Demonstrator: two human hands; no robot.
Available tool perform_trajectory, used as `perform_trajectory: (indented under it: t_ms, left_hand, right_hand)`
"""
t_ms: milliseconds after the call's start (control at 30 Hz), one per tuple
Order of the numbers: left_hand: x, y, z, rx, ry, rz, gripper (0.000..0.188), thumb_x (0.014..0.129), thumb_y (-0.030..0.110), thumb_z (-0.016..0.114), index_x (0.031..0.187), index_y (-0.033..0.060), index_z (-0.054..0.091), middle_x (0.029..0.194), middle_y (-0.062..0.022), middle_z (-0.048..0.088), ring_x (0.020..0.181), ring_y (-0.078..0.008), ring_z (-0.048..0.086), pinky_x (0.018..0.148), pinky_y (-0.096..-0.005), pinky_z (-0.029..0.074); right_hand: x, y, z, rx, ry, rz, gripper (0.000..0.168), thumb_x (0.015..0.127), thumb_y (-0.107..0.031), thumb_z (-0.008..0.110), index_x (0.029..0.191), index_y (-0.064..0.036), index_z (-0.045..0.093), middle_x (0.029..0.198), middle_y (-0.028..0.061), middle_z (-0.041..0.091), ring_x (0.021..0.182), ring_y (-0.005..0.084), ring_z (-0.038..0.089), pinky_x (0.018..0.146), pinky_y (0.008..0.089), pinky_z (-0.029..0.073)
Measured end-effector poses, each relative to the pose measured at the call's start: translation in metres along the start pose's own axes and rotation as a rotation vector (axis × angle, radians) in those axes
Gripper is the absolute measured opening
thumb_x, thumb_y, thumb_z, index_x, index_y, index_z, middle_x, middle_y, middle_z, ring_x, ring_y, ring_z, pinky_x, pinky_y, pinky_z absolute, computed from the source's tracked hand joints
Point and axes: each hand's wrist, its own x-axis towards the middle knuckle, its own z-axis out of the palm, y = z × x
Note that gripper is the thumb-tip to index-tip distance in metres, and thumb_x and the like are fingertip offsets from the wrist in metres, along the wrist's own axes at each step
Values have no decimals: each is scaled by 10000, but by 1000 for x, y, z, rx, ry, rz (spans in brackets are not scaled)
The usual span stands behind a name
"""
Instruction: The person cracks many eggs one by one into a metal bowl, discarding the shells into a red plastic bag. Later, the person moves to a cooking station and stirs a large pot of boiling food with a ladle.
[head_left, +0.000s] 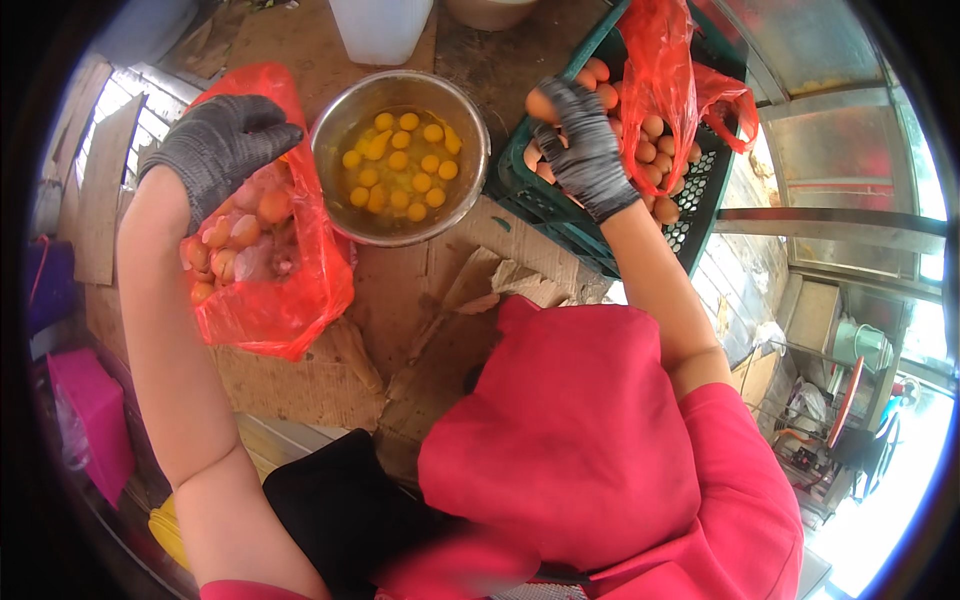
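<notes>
My left hand (229, 146), in a dark grey knit glove, is over the upper part of a red plastic bag (315, 300) full of cracked eggshells (244, 231); its thumb and fingers point right, and no object shows in it. Close by on the right, a steel bowl (480, 180) holds many raw yolks (397, 160) in egg white. My right hand (581, 146), gloved alike, grips a brown egg (541, 106) over the left rim of a green plastic crate (544, 217). Loose brown eggs (665, 210) lie in the crate, partly under another red plastic bag (660, 82).
Flattened cardboard (300, 390) covers the work surface, torn below the bowl. A whitish plastic container (381, 34) and part of another vessel (491, 11) stand beyond it. A magenta bin (94, 424) is at lower left; a cluttered rack (817, 420) stands at right.
</notes>
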Motion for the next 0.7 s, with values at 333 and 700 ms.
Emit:
perform_trajectory:
  t_ms: [333, 700]
  left_hand:
    - [22, 61, 72, -358, 231, 483, 436, 808, 153, 629, 1236, 131, 549, 1010, -142, 621, 908, -247, 601, 835, -325, 476]
    - [32, 70, 90, -220, 362, 480, 363, 751, 196, 643, 1104, 120, 603, 1064, -116, 614, 977, -303, 577, 867, -374, 462]
  right_hand:
    - [33, -75, -7, 1348, -86, 835, 365, 870, -163, 602, 1147, 52, 499, 1090, 122, 558, 941, 189, 584, 775, 308, 553]
    - [56, -106, -2, 1108, -359, 670, 278, 847, -120, 549, 1086, 13, 604, 938, 60, 628, 806, 116, 602, 723, 235, 518]
